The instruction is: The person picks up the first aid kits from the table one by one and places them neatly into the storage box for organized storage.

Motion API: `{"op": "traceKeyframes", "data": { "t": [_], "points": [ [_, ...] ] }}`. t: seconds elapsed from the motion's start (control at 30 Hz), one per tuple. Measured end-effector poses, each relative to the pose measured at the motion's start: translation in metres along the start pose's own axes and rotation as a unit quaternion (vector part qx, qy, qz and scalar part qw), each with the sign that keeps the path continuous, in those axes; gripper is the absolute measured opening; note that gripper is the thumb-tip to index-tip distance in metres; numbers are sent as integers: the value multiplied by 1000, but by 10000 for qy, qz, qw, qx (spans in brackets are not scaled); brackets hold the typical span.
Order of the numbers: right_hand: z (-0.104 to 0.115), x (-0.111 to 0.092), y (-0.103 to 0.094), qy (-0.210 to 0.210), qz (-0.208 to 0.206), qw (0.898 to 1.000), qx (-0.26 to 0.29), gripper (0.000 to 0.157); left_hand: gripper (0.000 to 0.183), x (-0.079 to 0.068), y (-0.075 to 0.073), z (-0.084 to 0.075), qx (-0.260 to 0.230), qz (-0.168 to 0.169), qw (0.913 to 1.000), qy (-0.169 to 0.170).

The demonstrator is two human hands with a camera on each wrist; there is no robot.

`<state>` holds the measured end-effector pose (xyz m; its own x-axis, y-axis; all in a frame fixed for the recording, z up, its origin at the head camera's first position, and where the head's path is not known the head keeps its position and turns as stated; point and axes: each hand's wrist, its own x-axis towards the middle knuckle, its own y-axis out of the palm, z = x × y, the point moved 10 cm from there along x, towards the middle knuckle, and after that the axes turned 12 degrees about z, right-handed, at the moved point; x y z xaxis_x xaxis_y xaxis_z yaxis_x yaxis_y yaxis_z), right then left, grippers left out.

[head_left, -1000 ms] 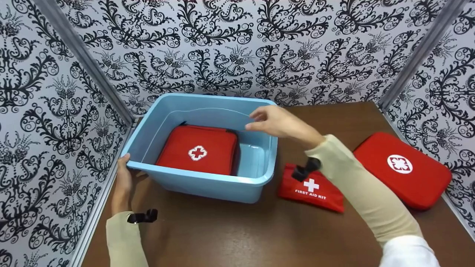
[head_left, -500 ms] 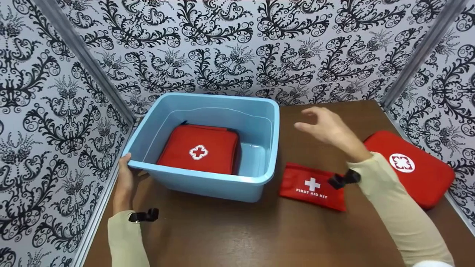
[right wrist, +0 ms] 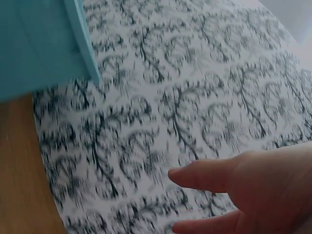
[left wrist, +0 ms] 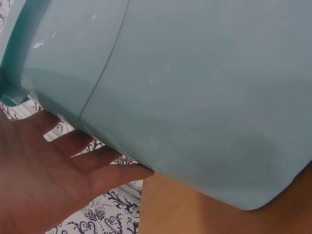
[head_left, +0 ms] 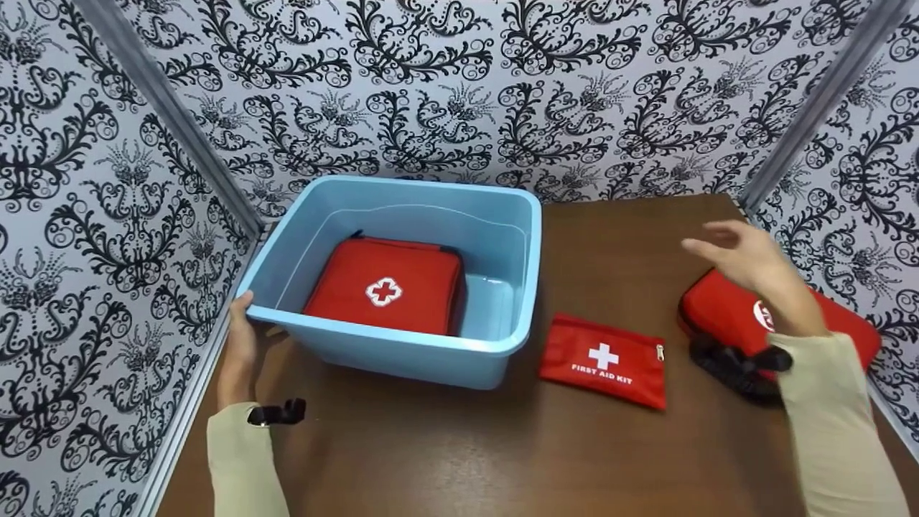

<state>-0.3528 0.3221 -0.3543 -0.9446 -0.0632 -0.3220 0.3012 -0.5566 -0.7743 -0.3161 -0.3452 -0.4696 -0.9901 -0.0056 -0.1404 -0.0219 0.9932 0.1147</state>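
Note:
A light blue plastic bin (head_left: 402,362) stands left of the middle of the table, with a red first aid case (head_left: 359,287) lying inside it. My left hand (head_left: 240,348) rests against the bin's left front corner. In the left wrist view its straight, spread fingers (left wrist: 109,178) touch the bin's outer wall. On the right, my right hand (head_left: 754,262) hovers over the far part of a red hard-shell first aid case (head_left: 840,316), holding nothing, thumb and fingers apart. Hand and sleeve cover part of that case.
A flat red first aid pouch (head_left: 603,362) with a zipper lies on the brown table (head_left: 459,452) between bin and hard-shell case. Patterned walls (head_left: 445,86) enclose the table at the back and both sides.
My right hand has moved from over the bin's right rim rightward to above the hard-shell case, uncovering the pouch. My left hand has stayed at the bin's corner.

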Motion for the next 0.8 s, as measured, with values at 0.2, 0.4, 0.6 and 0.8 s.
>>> {"op": "traceKeyframes", "data": {
  "t": [0.2, 0.4, 0.6, 0.8],
  "points": [
    [-65, -15, -13, 621, -284, 9977, -49, 107, 61, -3, -3, 1, -18, -63, 10000, -4],
    [-135, -22, -18, 1368, -651, 9884, -105, 105, 58, -3, -6, 1, -84, -135, 9999, 15],
    [-200, -17, -2, 1927, -440, 9799, 286, 113, 60, -2, -7, 4, -168, -131, 9998, -24],
    [-246, -22, 16, 2645, -148, 9603, 870, 131, 61, 1, -3, 6, -214, -110, 9997, -82]
  ]
}}
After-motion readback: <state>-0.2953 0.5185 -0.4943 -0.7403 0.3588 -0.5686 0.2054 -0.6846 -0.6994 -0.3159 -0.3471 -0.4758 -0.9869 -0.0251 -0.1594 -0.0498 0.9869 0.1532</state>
